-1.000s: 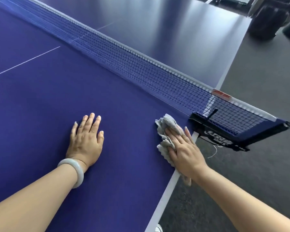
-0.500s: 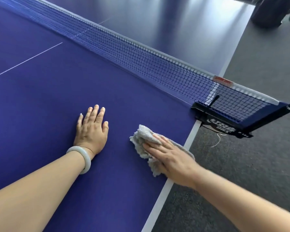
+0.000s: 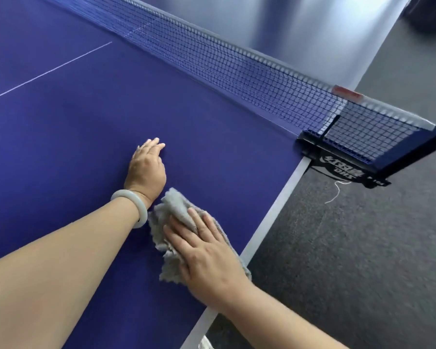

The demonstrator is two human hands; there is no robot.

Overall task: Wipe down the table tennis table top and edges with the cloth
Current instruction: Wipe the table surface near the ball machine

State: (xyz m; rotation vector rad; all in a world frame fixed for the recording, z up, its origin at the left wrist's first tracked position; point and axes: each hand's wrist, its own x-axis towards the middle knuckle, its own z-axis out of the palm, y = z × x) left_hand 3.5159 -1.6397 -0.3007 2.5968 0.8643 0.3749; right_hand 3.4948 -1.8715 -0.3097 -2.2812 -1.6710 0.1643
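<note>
Pressing down with our right hand (image 3: 207, 258), fingers straight and slightly spread, we pin the grey cloth (image 3: 170, 210) to the near right of the blue table tennis table (image 3: 86, 122), by its white side edge (image 3: 275, 210). The cloth looks soft, light and limp, apt to bunch, so a flat palm over its middle should serve best. Our left hand (image 3: 146, 170) rests flat just left of it.

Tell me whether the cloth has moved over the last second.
Yes. The cloth, pressed under the right hand, has slid away from the net clamp, back along the table edge toward the person.
</note>
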